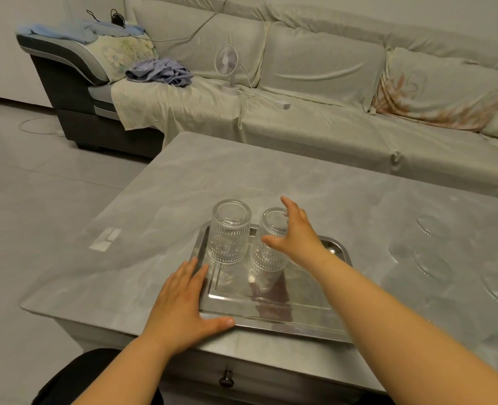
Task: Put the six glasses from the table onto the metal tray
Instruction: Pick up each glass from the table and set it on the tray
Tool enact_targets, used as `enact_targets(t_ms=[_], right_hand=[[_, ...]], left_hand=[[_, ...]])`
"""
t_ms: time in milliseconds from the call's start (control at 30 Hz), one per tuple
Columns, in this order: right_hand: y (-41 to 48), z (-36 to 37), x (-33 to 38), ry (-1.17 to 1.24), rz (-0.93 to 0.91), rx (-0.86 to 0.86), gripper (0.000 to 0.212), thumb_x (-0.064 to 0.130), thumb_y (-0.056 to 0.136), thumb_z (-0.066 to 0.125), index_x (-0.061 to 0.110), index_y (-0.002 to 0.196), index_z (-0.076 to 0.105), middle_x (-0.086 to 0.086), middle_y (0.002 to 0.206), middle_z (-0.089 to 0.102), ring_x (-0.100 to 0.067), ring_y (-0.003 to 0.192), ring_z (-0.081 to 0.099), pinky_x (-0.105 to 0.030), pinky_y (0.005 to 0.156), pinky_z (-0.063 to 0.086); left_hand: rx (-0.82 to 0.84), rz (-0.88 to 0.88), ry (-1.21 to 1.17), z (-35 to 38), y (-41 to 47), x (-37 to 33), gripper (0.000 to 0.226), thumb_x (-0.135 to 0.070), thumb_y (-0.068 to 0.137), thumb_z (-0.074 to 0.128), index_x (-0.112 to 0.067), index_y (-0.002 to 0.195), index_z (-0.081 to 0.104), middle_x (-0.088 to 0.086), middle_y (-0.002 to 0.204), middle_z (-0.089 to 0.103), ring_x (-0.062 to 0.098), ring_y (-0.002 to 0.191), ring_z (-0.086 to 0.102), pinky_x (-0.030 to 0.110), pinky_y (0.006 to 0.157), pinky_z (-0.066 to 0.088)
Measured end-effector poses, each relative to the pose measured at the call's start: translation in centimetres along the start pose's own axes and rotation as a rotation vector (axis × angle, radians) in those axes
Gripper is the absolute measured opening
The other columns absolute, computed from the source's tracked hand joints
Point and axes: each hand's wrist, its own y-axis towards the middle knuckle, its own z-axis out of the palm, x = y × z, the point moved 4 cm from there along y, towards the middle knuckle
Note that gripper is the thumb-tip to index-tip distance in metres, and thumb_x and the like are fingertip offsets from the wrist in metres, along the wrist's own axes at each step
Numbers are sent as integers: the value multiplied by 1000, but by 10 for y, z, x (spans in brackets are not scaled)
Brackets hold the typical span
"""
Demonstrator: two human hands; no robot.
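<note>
A metal tray (288, 327) lies on the grey table (241, 171) near its front edge. Two clear ribbed glasses stand upside down at the tray's far side, one glass on the left (229, 232) and a second glass to its right (268, 260). My right hand (297, 238) curves around the second glass with fingers spread, thumb in front and fingers behind its top; I cannot tell if it touches. My left hand (180, 299) lies flat on the tray's near left corner, thumb along the front rim. Several more clear glasses (433, 267) stand on the table at the right, faint against the surface.
A covered sofa (329, 118) runs behind the table, with a small white fan (227, 65) and striped cloth (160, 73) on it. A drawer knob (226, 381) sits below the table's front edge. Tiled floor lies to the left.
</note>
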Motion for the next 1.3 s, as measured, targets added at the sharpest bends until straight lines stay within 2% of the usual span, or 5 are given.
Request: enact_targets(t_ms=[333, 600, 800, 1033, 1300], right_hand=[[-25, -38, -10, -90, 18, 1, 83, 27, 77, 68, 23, 142, 17, -6, 151, 25, -23, 137, 28, -40, 111, 31], [-85, -97, -56, -262, 149, -2, 61, 27, 81, 63, 20, 135, 35, -5, 146, 33, -22, 132, 35, -34, 106, 33], [-132, -111, -89, -377, 248, 62, 66, 34, 79, 64, 21, 136, 34, -3, 148, 32, -20, 134, 33, -34, 110, 31], [-145, -113, -112, -440, 352, 66, 76, 34, 76, 67, 22, 139, 27, -4, 148, 29, -24, 135, 28, -38, 110, 33], [-137, -117, -110, -416, 320, 64, 67, 28, 74, 70, 20, 131, 36, -4, 142, 37, -23, 128, 37, -36, 104, 37]], left_hand=[[-24, 28, 32, -4, -4, -8, 136, -96, 21, -4, -30, 138, 14, 0, 153, 0, 18, 139, -5, 37, 113, 7], [-98, 233, 175, 12, -22, -32, 78, -73, 78, 8, -22, 99, 64, 6, 111, 68, 21, 113, 50, 31, 99, 24], [-38, 276, 202, 26, -29, -40, 71, -64, 85, 7, -25, 98, 65, 2, 104, 71, 24, 100, 64, 29, 92, 24], [-105, 287, 12, 25, -28, -41, 104, -82, 62, -9, -22, 114, 59, 7, 127, 57, 26, 123, 45, 36, 102, 20], [-107, 281, -17, 19, -27, -43, 88, -71, 78, -1, -21, 101, 67, 7, 110, 68, 28, 107, 59, 39, 87, 37]])
